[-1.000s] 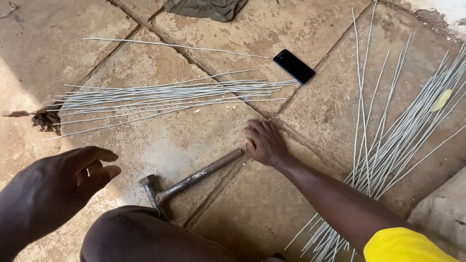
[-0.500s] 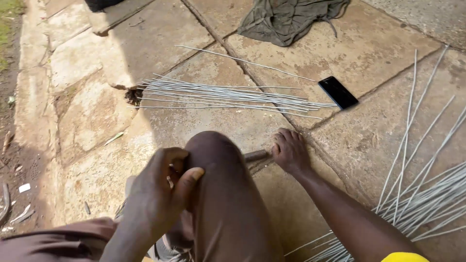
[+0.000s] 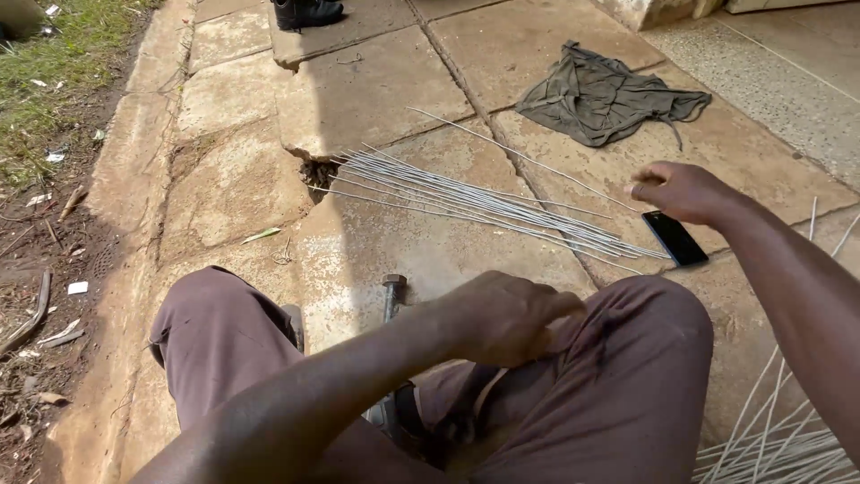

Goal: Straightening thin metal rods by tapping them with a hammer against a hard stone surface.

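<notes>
Two hands, nothing gripped: left hand (image 3: 506, 315) loosely curled, fingertips on the trouser knee (image 3: 645, 332); right hand (image 3: 681, 191) half-closed, empty, hovering over the black phone (image 3: 675, 237). Bundle of thin metal rods (image 3: 475, 199) lies on the paving beside the phone, hammer (image 3: 391, 291) between the knees.

Bright daylight, soft shadows, sharp focus, slight wide-angle edge distortion

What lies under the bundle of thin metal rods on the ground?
The bundle of thin metal rods rests on stone paving slabs. Its left end lies over a dark hole at the slab corner. Its right tips reach the black phone.
</notes>
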